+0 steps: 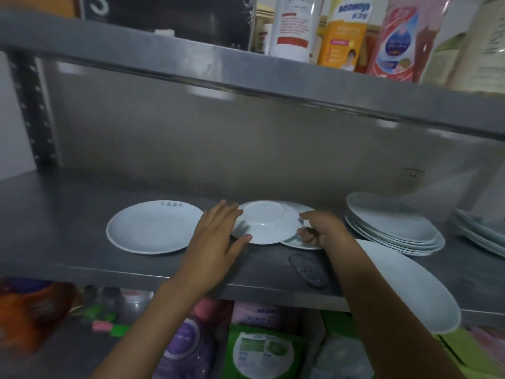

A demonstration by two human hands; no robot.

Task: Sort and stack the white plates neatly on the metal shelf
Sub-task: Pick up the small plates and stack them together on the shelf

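Observation:
An upside-down white plate (266, 224) lies in the middle of the metal shelf (68, 242), partly on top of another white plate (300, 243). My left hand (218, 233) touches its left rim with straight fingers. My right hand (319, 228) pinches its right rim. A single white plate (153, 228) with small lettering sits face up to the left. To the right stands a stack of several white oval plates (393, 228). A large oval plate (415, 285) overhangs the shelf's front edge beside my right forearm.
More plates (481, 231) lie at the far right. The upper shelf (246, 75) hangs low overhead and carries bottles and refill pouches (396, 36). Below the shelf sit packets and pouches (259, 348). A dark smudge (308, 269) marks the shelf near its front edge.

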